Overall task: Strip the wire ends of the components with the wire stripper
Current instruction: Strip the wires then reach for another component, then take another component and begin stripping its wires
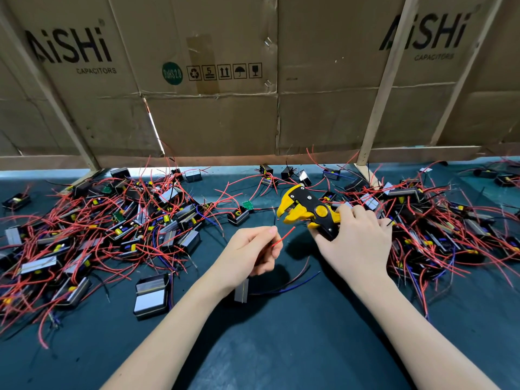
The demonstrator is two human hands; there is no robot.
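Wire stripper and red wire held just apart above the mat

The right hand (357, 243) grips the yellow-black wire stripper (308, 213), fingers curled round its handles. Just beyond its tip, the left hand (250, 253) pinches a red wire (284, 237) between thumb and fingertips; its component (242, 289) hangs below the fingers.

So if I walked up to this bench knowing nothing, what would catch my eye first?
Probably the yellow and black wire stripper gripped in the right hand at centre, jaws pointing left toward a red wire pinched in the left hand. Next, the tangled heaps of red-wired components spread over the dark mat on both sides. Behind stands a wall of cardboard boxes printed AiSHi Capacitors.
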